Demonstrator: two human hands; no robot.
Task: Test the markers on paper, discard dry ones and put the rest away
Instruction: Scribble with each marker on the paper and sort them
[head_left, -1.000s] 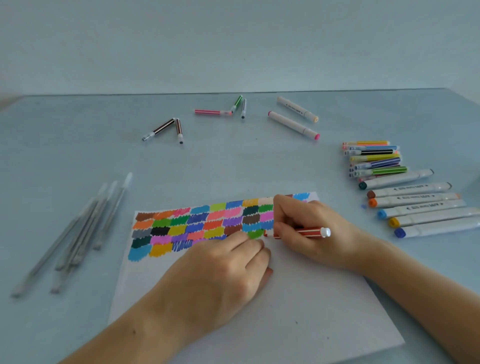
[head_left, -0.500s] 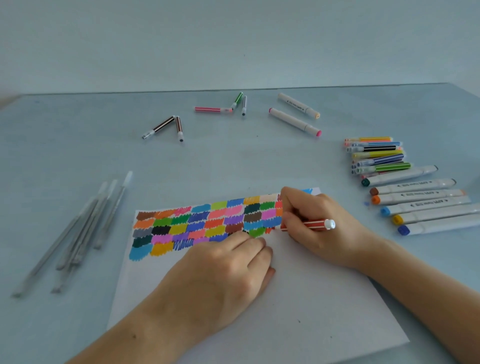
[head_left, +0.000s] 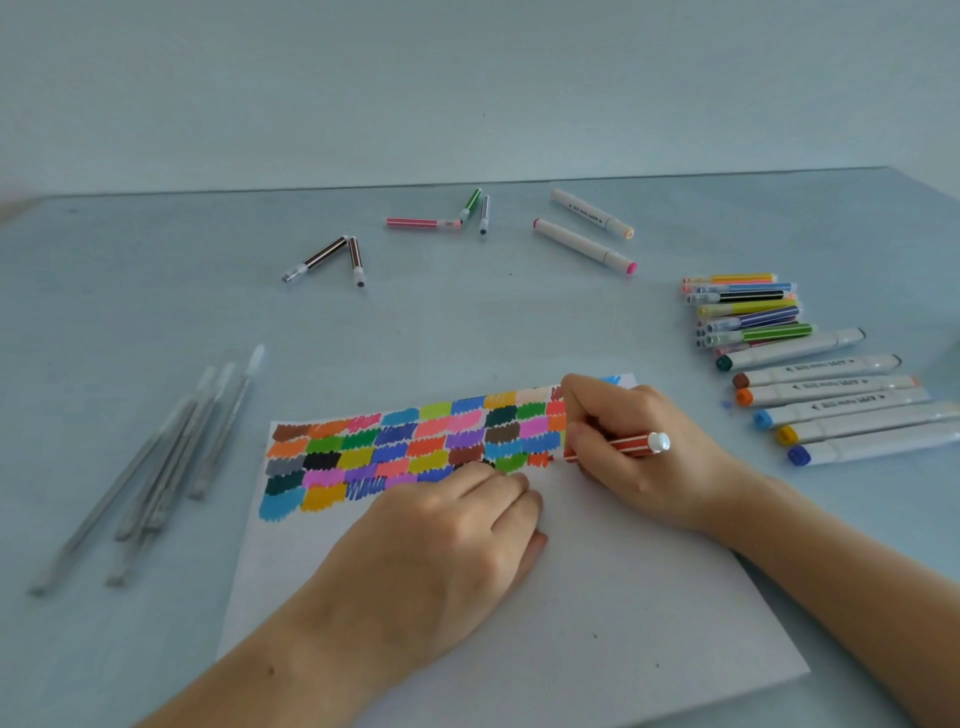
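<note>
A white sheet of paper (head_left: 597, 597) lies on the table, its upper part filled with rows of coloured scribble patches (head_left: 415, 447). My right hand (head_left: 639, 457) grips a red striped marker (head_left: 631, 446), its tip on the paper beside a fresh orange-red patch (head_left: 537, 460). My left hand (head_left: 447, 540) rests on the paper with loosely curled fingers, holding the sheet down. It holds no marker.
Thin striped markers (head_left: 748, 312) and thick white markers (head_left: 831, 405) lie in a row at the right. At the far side lie two thick markers (head_left: 587, 241) and several thin ones (head_left: 421, 223). A bundle of grey pens (head_left: 156, 467) lies at the left.
My right hand has shifted slightly right while scribbling, and an orange-red patch has appeared at the end of the fourth row. My left hand has stayed put.
</note>
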